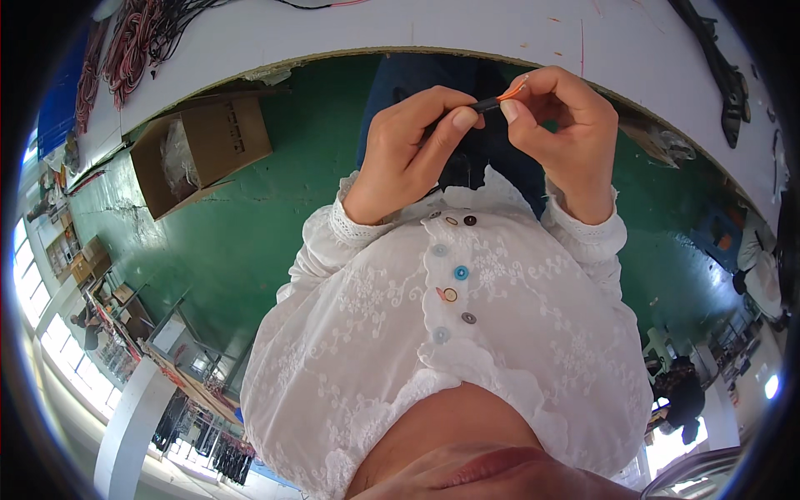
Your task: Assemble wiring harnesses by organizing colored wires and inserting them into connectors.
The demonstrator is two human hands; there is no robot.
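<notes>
A black cable (486,105) is held just off the table's near edge, between my two hands. The thumb and forefinger of my left hand (412,137) pinch its black jacket. From the jacket's right end come thin orange wires (512,92) with pale tips. My right hand (575,121) is closed on these wires where they leave the jacket, thumb below and forefinger above. Its other fingers are curled and partly hidden. How many wires there are is too small to tell.
The white table (467,25) curves across the top. Bundles of red and black wire (133,50) lie on its left, a long black tool-like object (717,75) on its right. An open cardboard box (225,137) with clear plastic stands on the green floor (225,242).
</notes>
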